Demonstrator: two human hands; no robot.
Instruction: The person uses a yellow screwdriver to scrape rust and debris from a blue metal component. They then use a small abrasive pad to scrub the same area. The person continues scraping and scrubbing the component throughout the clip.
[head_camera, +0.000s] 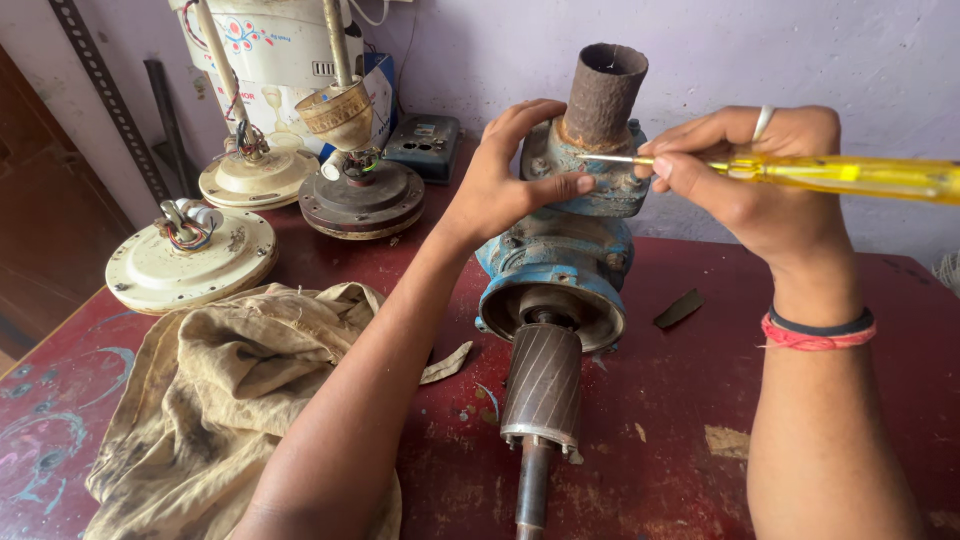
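Observation:
A blue water pump body (556, 262) lies on the dark red table (680, 420), with a rusty pipe stub (604, 92) on top and a grooved rotor (542, 385) and shaft sticking out toward me. My left hand (510, 170) grips the pump's upper housing, thumb across its front. My right hand (752, 175), a ring on one finger and bands on the wrist, holds a yellow-handled screwdriver (850, 175). Its metal tip touches the housing just below the pipe stub.
A dirty beige cloth (220, 400) lies at the left front. Behind it sit cream ceiling fan motors (190, 255) (258, 172) and a dark brown one (362, 195), a grey switch box (425, 145), and a small dark scrap (678, 308) right of the pump.

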